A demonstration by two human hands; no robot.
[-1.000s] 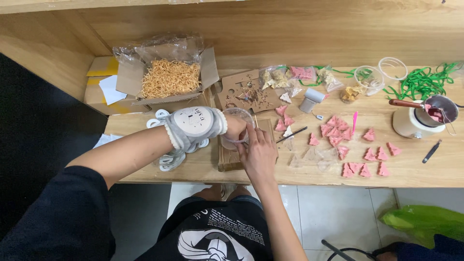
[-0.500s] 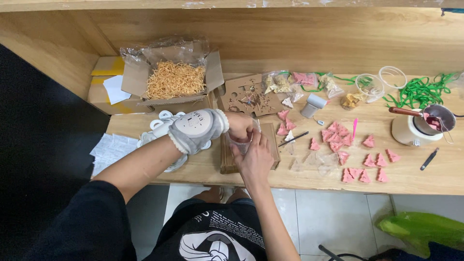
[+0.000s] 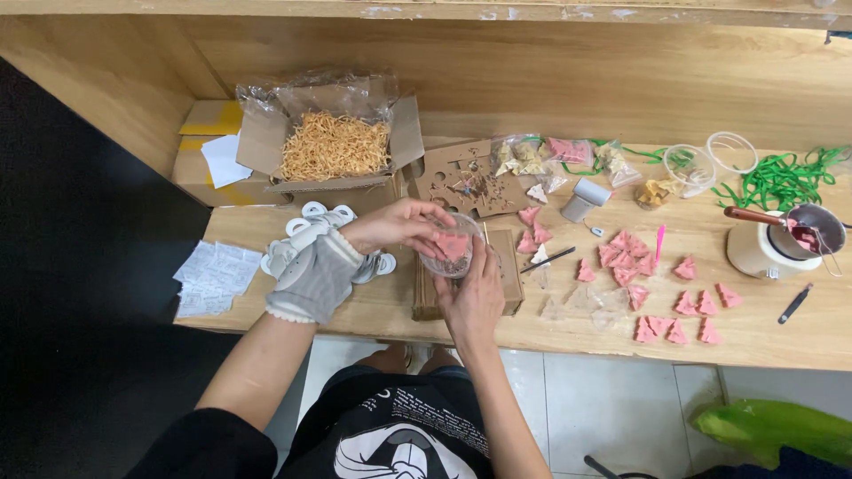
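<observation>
My left hand, with a grey fingerless wrist sleeve on the forearm, grips the top of a small clear round container that holds a pink piece. My right hand cups the same container from below and the right. Both hands hold it above a small brown cardboard box at the table's front edge. Several pink triangular pieces lie scattered on the wooden table to the right.
An open carton of straw-coloured shredded filler stands at the back left. White tape rolls, a perforated cardboard sheet, clear bags, empty clear lids, green ribbon, a white pot with a tool and a pen surround them.
The view has shifted slightly. My left hand has turned over the container so the fingers now cover its top, and the right hand has closed in under it.
</observation>
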